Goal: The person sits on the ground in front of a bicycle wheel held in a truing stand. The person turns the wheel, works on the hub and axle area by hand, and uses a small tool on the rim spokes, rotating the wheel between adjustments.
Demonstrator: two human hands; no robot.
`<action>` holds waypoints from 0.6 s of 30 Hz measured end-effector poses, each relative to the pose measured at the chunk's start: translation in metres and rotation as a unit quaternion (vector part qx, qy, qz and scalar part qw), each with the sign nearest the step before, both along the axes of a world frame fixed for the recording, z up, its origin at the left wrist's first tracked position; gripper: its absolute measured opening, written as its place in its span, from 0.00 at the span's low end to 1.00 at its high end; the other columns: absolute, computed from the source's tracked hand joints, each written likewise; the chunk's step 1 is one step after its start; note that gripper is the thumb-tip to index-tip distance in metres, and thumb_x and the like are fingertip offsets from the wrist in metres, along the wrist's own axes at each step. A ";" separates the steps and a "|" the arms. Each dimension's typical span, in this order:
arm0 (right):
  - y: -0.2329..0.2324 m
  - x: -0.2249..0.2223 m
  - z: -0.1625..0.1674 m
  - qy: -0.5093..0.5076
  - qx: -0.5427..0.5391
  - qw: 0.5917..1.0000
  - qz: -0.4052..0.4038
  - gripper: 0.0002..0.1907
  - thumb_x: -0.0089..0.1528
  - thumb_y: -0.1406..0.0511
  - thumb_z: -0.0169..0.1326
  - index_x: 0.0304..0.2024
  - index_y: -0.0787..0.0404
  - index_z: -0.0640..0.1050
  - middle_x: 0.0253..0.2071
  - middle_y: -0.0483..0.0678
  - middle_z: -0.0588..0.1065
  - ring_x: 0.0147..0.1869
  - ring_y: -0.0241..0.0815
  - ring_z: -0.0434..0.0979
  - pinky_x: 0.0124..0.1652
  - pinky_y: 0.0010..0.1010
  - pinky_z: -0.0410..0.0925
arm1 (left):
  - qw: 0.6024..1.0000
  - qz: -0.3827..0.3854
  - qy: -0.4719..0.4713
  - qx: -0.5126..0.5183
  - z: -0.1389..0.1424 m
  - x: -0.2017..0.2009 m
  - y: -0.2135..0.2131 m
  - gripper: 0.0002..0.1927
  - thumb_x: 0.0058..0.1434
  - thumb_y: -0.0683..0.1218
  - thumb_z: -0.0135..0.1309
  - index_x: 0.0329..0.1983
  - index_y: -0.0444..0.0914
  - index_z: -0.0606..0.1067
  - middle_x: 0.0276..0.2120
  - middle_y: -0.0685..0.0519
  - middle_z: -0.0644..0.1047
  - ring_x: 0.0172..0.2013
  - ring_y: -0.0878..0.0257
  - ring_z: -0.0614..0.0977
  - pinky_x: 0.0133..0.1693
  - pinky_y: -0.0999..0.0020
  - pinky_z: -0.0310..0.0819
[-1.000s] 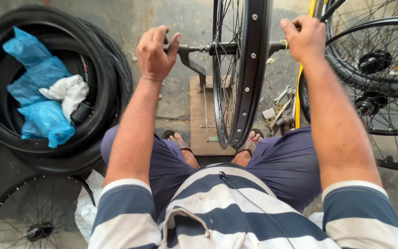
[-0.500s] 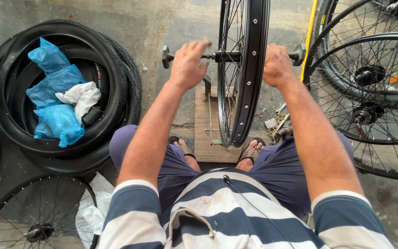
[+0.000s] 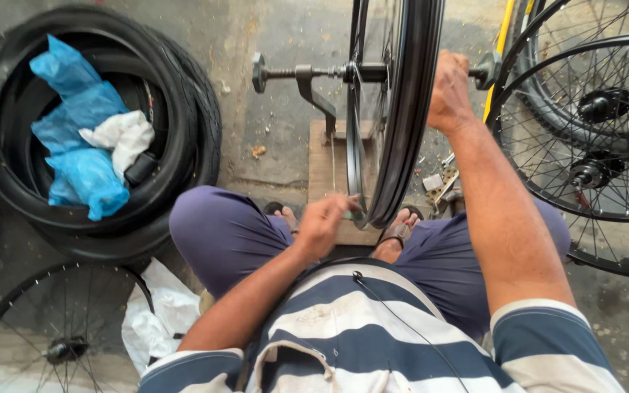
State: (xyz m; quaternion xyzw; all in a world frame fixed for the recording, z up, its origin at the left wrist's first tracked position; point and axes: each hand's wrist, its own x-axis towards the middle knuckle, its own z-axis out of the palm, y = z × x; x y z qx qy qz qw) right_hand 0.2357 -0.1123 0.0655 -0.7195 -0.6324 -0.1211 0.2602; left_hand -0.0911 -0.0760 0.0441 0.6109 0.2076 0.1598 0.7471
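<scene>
Head view: the left hand [image 3: 323,224] is pinched together at the lower rim of the upright bicycle wheel [image 3: 394,109], fingertips closed near a spoke where the rim comes closest to the lap; whether a small tool is pinched there cannot be told. The right hand [image 3: 449,91] is clenched around the right end of the axle, beside the knob of the truing stand [image 3: 307,80]. The wheel is held in that stand by its axle, standing on edge between the knees, with no tyre seen on it. Judging from this, the wheel is already mounted and spoked, and work at the rim is under way; how much of the rim is left to be gone round cannot be read.

The stand is fixed to a wooden board [image 3: 329,156] laid on the concrete floor [image 3: 256,44], with small metal parts [image 3: 438,185] scattered at the board's right edge. Stacked tyres [image 3: 183,116] holding blue plastic bags [image 3: 74,131] and a white cloth [image 3: 125,138] lie toward the floor's left side. Spoked wheels [image 3: 591,131] lean at the right, and another wheel [image 3: 52,335] with a white bag [image 3: 161,313] lies at the near left.
</scene>
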 end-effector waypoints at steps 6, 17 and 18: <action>-0.005 0.002 -0.008 -0.035 -0.009 0.999 0.000 0.05 0.60 0.64 0.56 0.38 0.56 0.74 0.37 0.47 0.72 0.47 0.51 0.73 0.52 0.44 0.59 | 0.963 0.057 0.174 0.197 -0.009 -0.033 0.010 0.14 0.67 0.50 0.54 0.47 0.36 0.78 0.42 0.46 0.83 0.45 0.56 0.86 0.50 0.65 0.77; -0.004 0.005 -0.015 -0.005 0.004 1.000 -0.009 0.05 0.59 0.63 0.57 0.36 0.55 0.75 0.36 0.46 0.73 0.48 0.52 0.72 0.55 0.43 0.60 | 0.820 -0.072 0.076 0.562 0.000 -0.022 -0.012 0.14 0.60 0.52 0.62 0.38 0.39 0.73 0.28 0.50 0.78 0.32 0.53 0.81 0.38 0.58 0.69; -0.004 0.005 -0.016 -0.001 0.003 1.000 -0.009 0.05 0.59 0.63 0.57 0.35 0.55 0.75 0.37 0.47 0.72 0.47 0.52 0.72 0.54 0.43 0.59 | 0.816 -0.069 0.068 0.570 -0.002 -0.021 -0.012 0.13 0.60 0.51 0.61 0.37 0.39 0.73 0.27 0.50 0.78 0.32 0.53 0.81 0.38 0.58 0.69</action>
